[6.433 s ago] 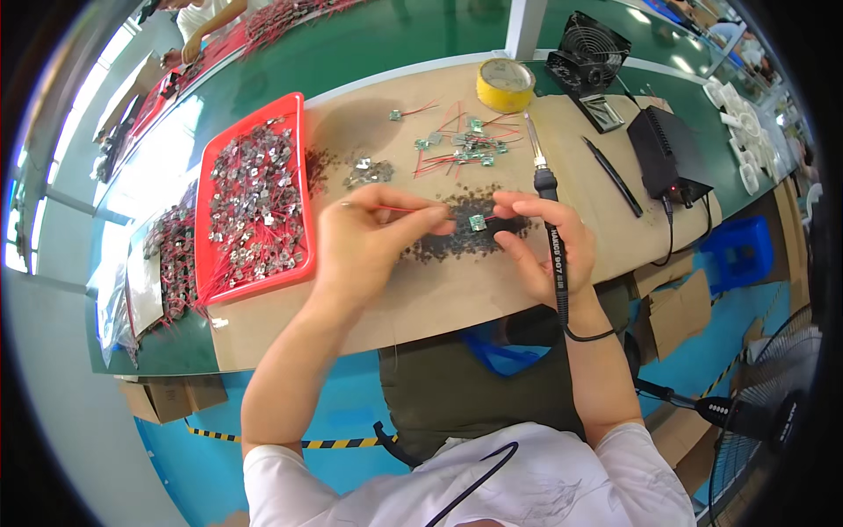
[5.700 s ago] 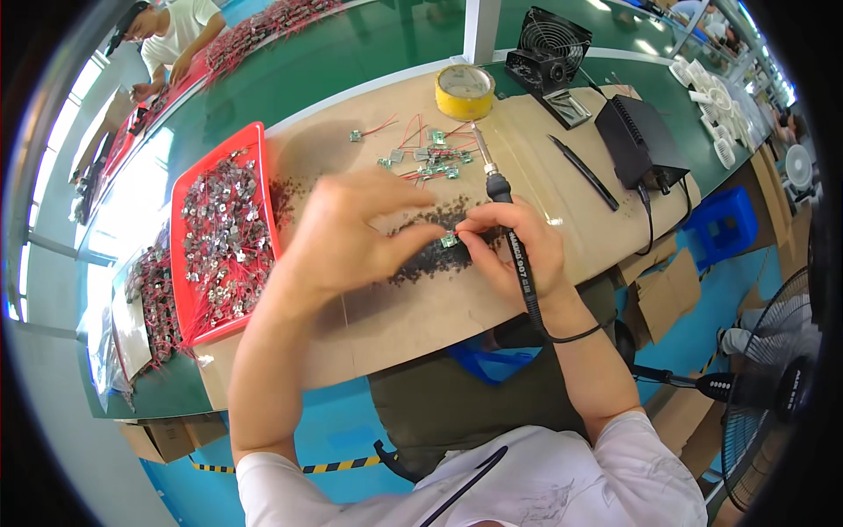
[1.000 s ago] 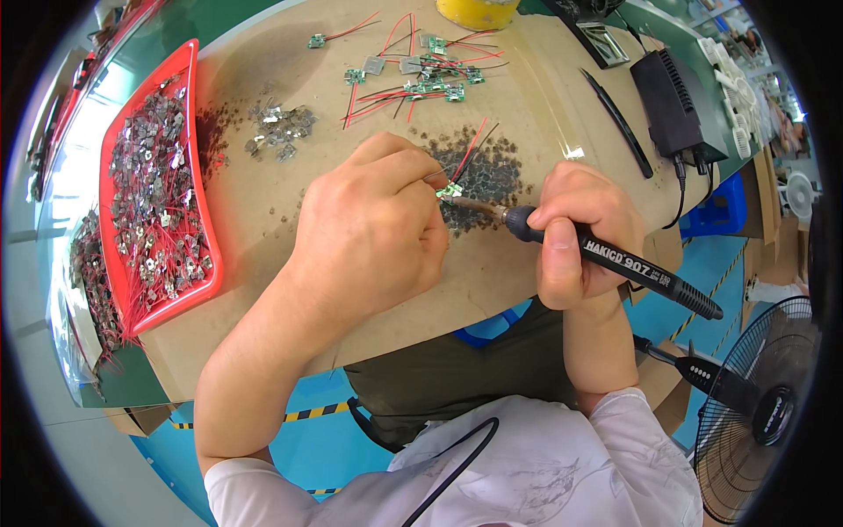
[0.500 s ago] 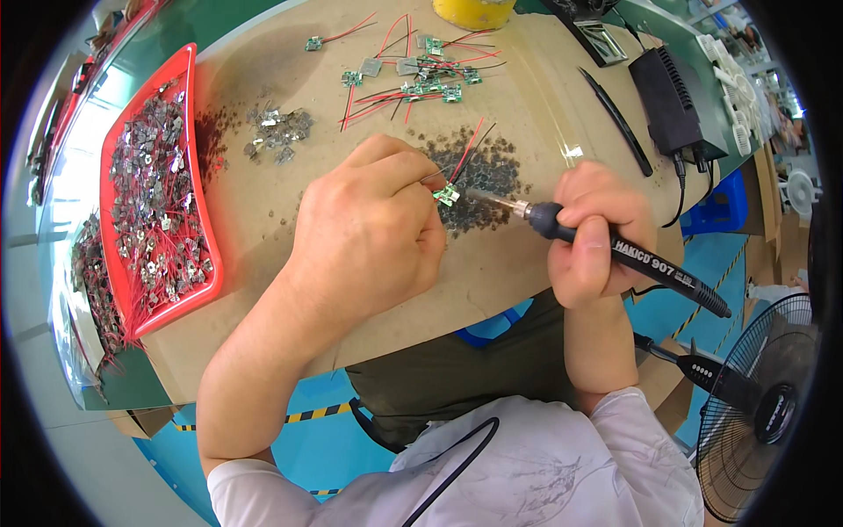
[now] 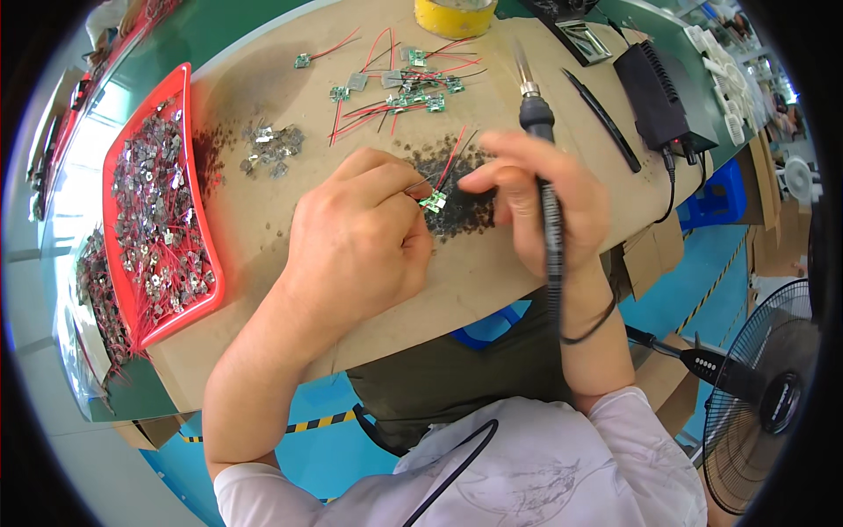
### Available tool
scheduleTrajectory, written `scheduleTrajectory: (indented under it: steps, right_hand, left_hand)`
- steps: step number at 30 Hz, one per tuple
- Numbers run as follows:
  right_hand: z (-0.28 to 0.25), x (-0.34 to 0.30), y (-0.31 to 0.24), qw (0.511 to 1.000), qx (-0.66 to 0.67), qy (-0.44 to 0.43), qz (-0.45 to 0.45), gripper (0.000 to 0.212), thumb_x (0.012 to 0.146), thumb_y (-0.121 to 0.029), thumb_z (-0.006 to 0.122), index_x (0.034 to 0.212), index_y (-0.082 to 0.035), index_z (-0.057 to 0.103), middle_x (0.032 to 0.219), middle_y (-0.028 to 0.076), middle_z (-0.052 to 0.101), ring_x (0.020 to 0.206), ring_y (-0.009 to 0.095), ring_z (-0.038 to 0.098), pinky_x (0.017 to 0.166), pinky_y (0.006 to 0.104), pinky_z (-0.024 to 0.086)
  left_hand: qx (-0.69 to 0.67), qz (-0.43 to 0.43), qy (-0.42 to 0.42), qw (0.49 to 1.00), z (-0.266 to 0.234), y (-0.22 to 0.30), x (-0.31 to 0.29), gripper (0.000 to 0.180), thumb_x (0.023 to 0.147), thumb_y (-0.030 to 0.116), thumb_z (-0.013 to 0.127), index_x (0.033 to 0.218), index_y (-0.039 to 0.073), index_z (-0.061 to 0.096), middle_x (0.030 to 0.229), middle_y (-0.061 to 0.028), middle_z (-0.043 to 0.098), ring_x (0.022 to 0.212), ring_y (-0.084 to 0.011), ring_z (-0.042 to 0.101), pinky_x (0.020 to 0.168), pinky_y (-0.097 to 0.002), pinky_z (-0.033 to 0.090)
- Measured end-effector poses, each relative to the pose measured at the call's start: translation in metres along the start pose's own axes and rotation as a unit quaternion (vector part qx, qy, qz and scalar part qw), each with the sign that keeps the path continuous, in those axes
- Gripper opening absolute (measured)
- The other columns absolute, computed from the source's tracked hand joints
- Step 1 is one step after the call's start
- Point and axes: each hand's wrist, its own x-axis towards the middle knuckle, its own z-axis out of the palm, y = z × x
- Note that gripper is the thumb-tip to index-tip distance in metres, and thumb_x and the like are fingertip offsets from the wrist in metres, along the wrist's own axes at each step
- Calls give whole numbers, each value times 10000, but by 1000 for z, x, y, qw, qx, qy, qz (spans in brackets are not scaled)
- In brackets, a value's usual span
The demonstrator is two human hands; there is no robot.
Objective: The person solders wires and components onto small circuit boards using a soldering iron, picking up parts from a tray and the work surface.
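My left hand [image 5: 356, 233] is closed in a pinch, with a small green circuit board [image 5: 434, 202] at its fingertips. A red and a black wire rise from the board, and a thin grey strand shows by the fingers. My right hand [image 5: 566, 198] has a soldering iron [image 5: 551, 237] tucked in it, the metal tip pointing up and away from the board. Its thumb and forefinger reach toward the board, a small gap short of it. My left fingers hide part of the board's edge.
On the left stands a red tray [image 5: 209, 233] full of small metal-and-wire parts. Wired boards [image 5: 413, 97] lie at the back, near a yellow round container [image 5: 455, 16]. Black tweezers [image 5: 601, 119] and a black power unit [image 5: 663, 97] sit at the right. Scorch marks [image 5: 470, 211] cover the middle.
The soldering iron's tip has left the board and swung upright. My right hand has moved left toward the board, thumb and forefinger now extended. My left hand keeps its pinch.
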Motion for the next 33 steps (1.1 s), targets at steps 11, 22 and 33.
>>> scheduleTrajectory:
  steps: [11, 22, 33]
  right_hand:
    - [8, 12, -5, 986, -20, -163, -41, 358, 837, 18, 900, 1151, -69, 751, 968, 121, 769, 829, 316, 758, 713, 430, 610]
    - [14, 3, -15, 989, -41, -135, -36, 373, 832, 82, 901, 1142, -59, 749, 952, 84, 767, 716, 207, 666, 665, 335, 563]
    - [12, 10, -9, 993, -7, -112, -42, 370, 830, 95, 882, 1135, -58, 741, 903, 81, 768, 706, 212, 675, 630, 341, 556]
  left_hand:
    - [11, -5, 18, 1000, -3, -2, -1, 57, 755, -24, 777, 796, 15, 788, 1026, -115, 821, 983, -295, 798, 786, -424, 671]
    - [8, 8, 55, 998, -31, -5, -5, 58, 865, 83, 816, 896, 46, 848, 1071, -93, 837, 1040, -318, 789, 822, -451, 667]
    - [225, -434, 90, 868, -215, -124, -45, 267, 927, 219, 880, 1112, 26, 897, 983, -182, 866, 868, -280, 837, 865, -402, 646]
